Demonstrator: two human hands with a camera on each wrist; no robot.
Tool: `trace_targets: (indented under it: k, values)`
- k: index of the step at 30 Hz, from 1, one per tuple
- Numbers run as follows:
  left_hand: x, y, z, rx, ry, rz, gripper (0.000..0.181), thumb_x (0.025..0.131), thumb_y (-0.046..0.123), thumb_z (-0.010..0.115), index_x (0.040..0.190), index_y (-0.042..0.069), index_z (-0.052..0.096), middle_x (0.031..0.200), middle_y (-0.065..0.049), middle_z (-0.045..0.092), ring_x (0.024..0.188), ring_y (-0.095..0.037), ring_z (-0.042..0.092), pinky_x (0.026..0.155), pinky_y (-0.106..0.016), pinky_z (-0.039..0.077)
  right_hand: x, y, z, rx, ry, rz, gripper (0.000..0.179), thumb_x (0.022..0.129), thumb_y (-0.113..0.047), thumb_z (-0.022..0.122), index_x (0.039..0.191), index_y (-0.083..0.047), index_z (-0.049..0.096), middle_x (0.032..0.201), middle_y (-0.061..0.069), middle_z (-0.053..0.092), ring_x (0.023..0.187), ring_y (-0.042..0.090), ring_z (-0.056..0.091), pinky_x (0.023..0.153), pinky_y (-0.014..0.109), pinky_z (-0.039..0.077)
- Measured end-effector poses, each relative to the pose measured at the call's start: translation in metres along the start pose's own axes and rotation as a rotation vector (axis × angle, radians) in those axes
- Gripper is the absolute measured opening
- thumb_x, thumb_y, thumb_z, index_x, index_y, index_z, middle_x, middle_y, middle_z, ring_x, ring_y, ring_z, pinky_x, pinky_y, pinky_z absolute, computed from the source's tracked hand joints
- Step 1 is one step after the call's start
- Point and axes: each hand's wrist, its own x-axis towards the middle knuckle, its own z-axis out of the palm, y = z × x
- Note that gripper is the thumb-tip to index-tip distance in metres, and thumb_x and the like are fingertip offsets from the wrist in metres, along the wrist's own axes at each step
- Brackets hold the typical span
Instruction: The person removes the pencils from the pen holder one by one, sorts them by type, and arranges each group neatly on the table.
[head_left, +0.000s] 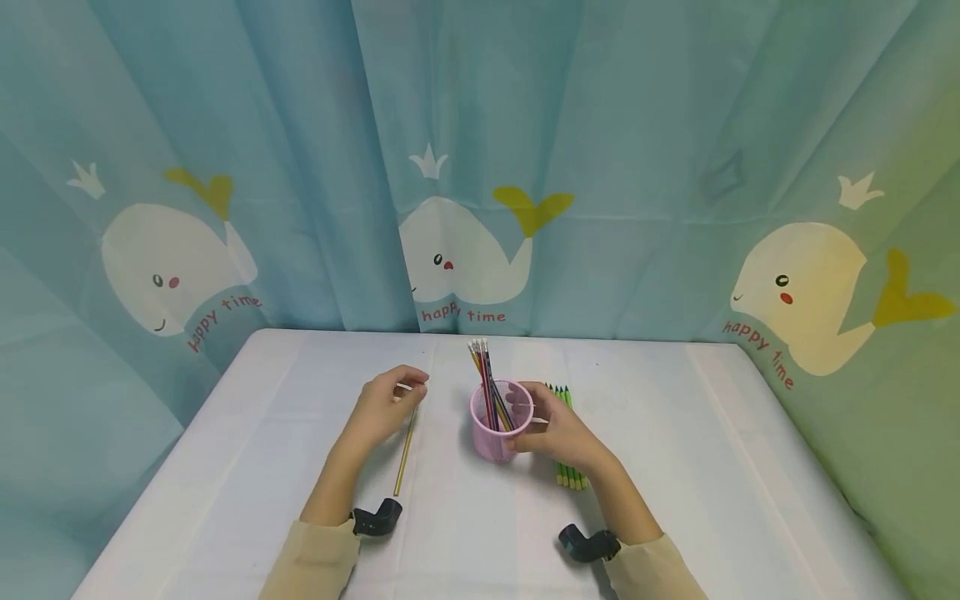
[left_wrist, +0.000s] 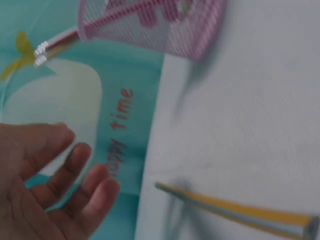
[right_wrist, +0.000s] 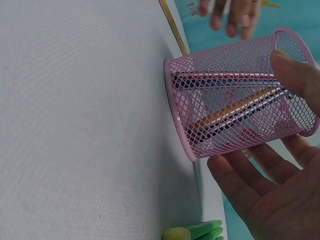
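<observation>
A pink mesh pencil cup [head_left: 492,446] stands on the table with several pencils [head_left: 487,392] leaning inside, their eraser ends up. My right hand [head_left: 558,432] grips the cup from its right side, thumb on the near side and fingers round the far side, as the right wrist view [right_wrist: 280,187] also shows. Left of the cup, a yellow pencil [head_left: 405,457] lies on the tabletop. Over its far end hovers my left hand [head_left: 386,404], fingers loosely bent. In the left wrist view, the left hand [left_wrist: 60,185] holds nothing, and the yellow pencil [left_wrist: 240,207] lies apart from it.
Several green pencils [head_left: 572,477] lie side by side to the right of the cup, partly under the right hand and forearm. A white table [head_left: 720,467] carries everything. Behind it hangs a blue-green curtain [head_left: 637,275] with whale prints.
</observation>
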Motion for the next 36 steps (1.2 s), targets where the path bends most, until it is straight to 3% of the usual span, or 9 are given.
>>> trace_targets:
  k: [5,11,19,24,28,36]
  values:
    - [-0.001,0.015,0.006,-0.147,-0.026,0.112,0.021,0.099,0.018,0.062,0.118,0.011,0.068,0.121,-0.008,0.068,0.111,-0.028,0.065,0.092,-0.049,0.055,0.000,0.002,-0.001,0.000,0.009,0.002,0.083,0.072,-0.005,0.086,0.143,-0.007,0.044,0.141,0.014,0.052,0.129,0.037,0.053,0.105,0.046,0.050]
    - [-0.003,0.023,0.023,-0.245,-0.048,0.130,0.023,0.099,0.020,0.064,0.120,0.013,0.067,0.129,-0.007,0.063,0.120,-0.029,0.060,0.094,-0.049,0.055,-0.002,0.002,0.000,0.005,0.009,-0.008,0.083,0.072,-0.006,0.087,0.143,-0.006,0.044,0.140,0.015,0.053,0.127,0.037,0.054,0.105,0.047,0.050]
    - [-0.003,0.029,0.041,-0.262,-0.132,0.178,0.034,0.097,0.023,0.067,0.129,0.012,0.062,0.141,-0.011,0.054,0.130,-0.038,0.052,0.097,-0.044,0.056,-0.001,0.000,0.001,0.011,0.011,-0.015,0.082,0.071,-0.004,0.087,0.142,-0.009,0.045,0.140,0.011,0.053,0.127,0.034,0.055,0.105,0.045,0.050]
    - [-0.003,0.030,0.049,-0.260,-0.167,0.189,0.037,0.097,0.025,0.066,0.132,0.013,0.061,0.151,-0.011,0.045,0.138,-0.033,0.044,0.100,-0.045,0.054,0.000,0.000,0.001,0.011,0.008,-0.020,0.082,0.071,-0.004,0.087,0.142,-0.009,0.045,0.139,0.011,0.053,0.126,0.034,0.055,0.103,0.044,0.051]
    - [-0.004,0.029,0.054,-0.266,-0.169,0.240,0.038,0.098,0.024,0.064,0.134,0.012,0.060,0.153,-0.012,0.044,0.142,-0.030,0.041,0.100,-0.043,0.054,0.000,-0.001,0.001,-0.001,0.014,-0.018,0.082,0.071,-0.004,0.087,0.142,-0.009,0.045,0.140,0.012,0.053,0.127,0.035,0.054,0.104,0.043,0.051]
    - [-0.004,0.031,0.057,-0.252,-0.139,0.281,0.034,0.100,0.022,0.062,0.131,0.008,0.062,0.143,-0.009,0.054,0.136,-0.026,0.049,0.094,-0.033,0.057,0.001,0.000,0.000,0.000,0.019,-0.022,0.082,0.071,-0.005,0.087,0.142,-0.008,0.046,0.139,0.012,0.054,0.126,0.035,0.055,0.104,0.044,0.051]
